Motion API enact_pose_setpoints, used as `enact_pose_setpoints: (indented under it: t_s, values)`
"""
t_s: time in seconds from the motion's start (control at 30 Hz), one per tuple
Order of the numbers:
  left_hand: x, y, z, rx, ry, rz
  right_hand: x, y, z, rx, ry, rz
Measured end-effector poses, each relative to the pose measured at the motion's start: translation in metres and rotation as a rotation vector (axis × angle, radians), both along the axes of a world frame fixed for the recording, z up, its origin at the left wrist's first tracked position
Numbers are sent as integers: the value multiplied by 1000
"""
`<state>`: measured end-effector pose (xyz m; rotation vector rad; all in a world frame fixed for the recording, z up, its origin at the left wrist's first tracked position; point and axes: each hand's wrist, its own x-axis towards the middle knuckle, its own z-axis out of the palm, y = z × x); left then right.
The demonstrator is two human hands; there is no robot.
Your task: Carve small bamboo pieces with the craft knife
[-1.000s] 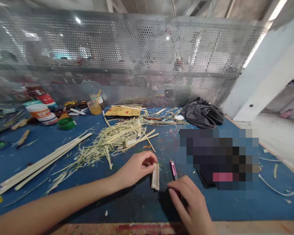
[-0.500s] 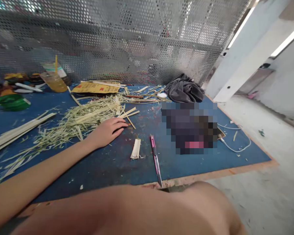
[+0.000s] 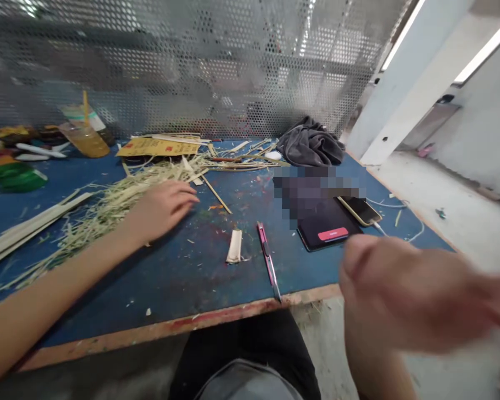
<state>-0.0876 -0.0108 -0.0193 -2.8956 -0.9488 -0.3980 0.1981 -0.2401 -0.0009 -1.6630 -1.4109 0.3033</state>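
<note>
My left hand (image 3: 162, 208) lies palm down at the right side of a heap of pale shavings (image 3: 123, 197), its fingers stretched out. No held thing shows in it. My right hand (image 3: 408, 291) is raised over the floor beyond the table's front right edge. Motion smears its fingers, so whether they grip anything is unclear. A pink utility knife (image 3: 267, 258) lies on the blue tabletop (image 3: 183, 283), its tip at the front edge. To its left rests a short pale strip (image 3: 234, 246). A thin stick (image 3: 216, 193) lies beyond my left fingertips.
Long pale strips (image 3: 33, 228) lie at the left. A drink cup (image 3: 87, 139) stands at the back left, near a yellow sheet (image 3: 160, 147). A tablet (image 3: 329, 236), partly pixelated, and a cabled phone (image 3: 360, 210) lie at the right, before a dark cloth (image 3: 310, 144).
My right hand and arm have swung from the bottom middle to the right. My left hand has shifted left and back towards me. The knife and short strip stay put on the table.
</note>
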Motion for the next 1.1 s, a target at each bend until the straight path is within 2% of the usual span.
enact_pose_setpoints:
  t_s: [0.03,0.1,0.17,0.23,0.33,0.47,0.53,0.6,0.77,0.83,0.9,0.97,1.03,1.1]
  values:
    - [11,-20,3,-48,-47,-13,2,11,0,26,0,11]
    - [35,-56,5,-232,-6,-62,2,33,-8,-14,-61,84]
    - [54,-80,1,-388,80,-107,-5,50,-22,-199,-232,176]
    - [65,-89,-8,-410,132,-101,-14,57,-37,-379,-416,251]
    - [66,-83,-23,-358,86,-179,-19,55,-50,-446,-424,357]
    - [49,-68,-31,-261,-43,-468,-4,49,-51,-435,-173,342]
    - [39,-62,-28,-323,-76,-582,6,46,-51,-420,-75,316]
    - [32,-57,-25,-447,-103,-641,15,43,-52,-420,-33,281]
    - [25,-45,-25,-672,-162,-689,28,31,-60,-365,-200,70]
    - [25,-43,-29,-699,-198,-707,27,29,-63,-440,-291,7]
    - [25,-44,-34,-717,-249,-691,23,31,-64,-532,-331,32]
    - [25,-45,-39,-724,-278,-632,18,36,-59,-623,-249,164]
    - [25,-45,-42,-726,-266,-562,13,40,-49,-714,-11,307]
    - [26,-45,-42,-729,-233,-520,6,39,-36,-679,287,268]
